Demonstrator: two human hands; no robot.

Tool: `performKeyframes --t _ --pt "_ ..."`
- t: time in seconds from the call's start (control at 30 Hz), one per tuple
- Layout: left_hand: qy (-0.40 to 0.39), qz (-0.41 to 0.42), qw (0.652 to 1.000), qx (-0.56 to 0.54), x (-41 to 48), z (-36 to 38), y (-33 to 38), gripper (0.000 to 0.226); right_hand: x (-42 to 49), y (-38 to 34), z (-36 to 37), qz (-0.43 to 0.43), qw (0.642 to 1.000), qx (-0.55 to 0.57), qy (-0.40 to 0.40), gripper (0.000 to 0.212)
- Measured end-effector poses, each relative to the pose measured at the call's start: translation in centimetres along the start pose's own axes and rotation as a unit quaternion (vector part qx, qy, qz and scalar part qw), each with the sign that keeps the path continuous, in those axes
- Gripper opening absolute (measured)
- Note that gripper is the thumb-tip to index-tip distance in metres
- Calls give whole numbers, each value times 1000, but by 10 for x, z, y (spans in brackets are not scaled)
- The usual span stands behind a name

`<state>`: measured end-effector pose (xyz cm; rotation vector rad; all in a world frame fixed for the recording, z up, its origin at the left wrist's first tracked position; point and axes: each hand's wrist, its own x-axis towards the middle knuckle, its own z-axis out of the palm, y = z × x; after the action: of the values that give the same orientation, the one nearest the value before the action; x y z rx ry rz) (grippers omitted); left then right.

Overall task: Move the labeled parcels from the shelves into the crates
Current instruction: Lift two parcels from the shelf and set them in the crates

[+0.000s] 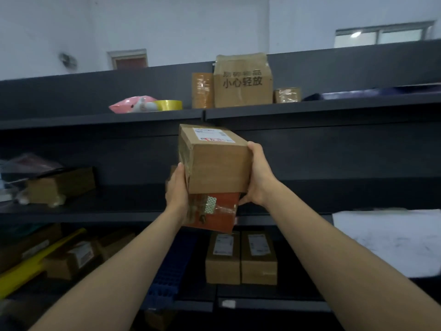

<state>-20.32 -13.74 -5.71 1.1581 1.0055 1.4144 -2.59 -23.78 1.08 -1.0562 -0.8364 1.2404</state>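
**Head view: one entry, two items held as a stack**

Item: cardboard box, plain brown, with a white shipping label on its upper face and clear tape down the left edge. Under it and touching it is a red parcel patched with tape and a small sticker.

Location: in the air in front of the middle shelf, clear of the board. No crate can be made out for certain; the blue ribbed plastic on the bottom shelf may be one.

Hands: the left hand clamps the left side of the stack, thumb lying up the box wall, its fingers hidden behind. The right hand wraps the right edge, thumb at the upper corner, fingertips curled under the box against the red parcel.

Handling, as judged: the box is stiff, with square, uncrushed walls. Its weight looks moderate, since it sits steady between two palms. The taped faces are likely slick. The red parcel has no grip of its own on the left and could slide out. Best hold: palms on opposite side walls, fingers hooked beneath the lower parcel, stack kept level.

Also on the shelves: two labelled boxes side by side below, and a large printed carton and a yellow tape roll on top.
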Motion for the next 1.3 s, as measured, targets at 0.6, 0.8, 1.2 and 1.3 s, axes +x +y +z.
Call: performKeyframes --t 0.6,0.8,1.2,1.3 --pt "-39 62 996 43 48 164 -47 79 68 -32 -108 -13 991 20 134 50" --pt "-29 176 933 313 43 181 -20 51 87 -36 -128 -43 985 56 157 50" --pt "-68 139 732 663 8 197 -25 49 77 -31 -200 -118 942 102 298 45" --pt "-47 131 726 673 -6 197 -25 47 74 -22 -215 -124 931 26 342 40"
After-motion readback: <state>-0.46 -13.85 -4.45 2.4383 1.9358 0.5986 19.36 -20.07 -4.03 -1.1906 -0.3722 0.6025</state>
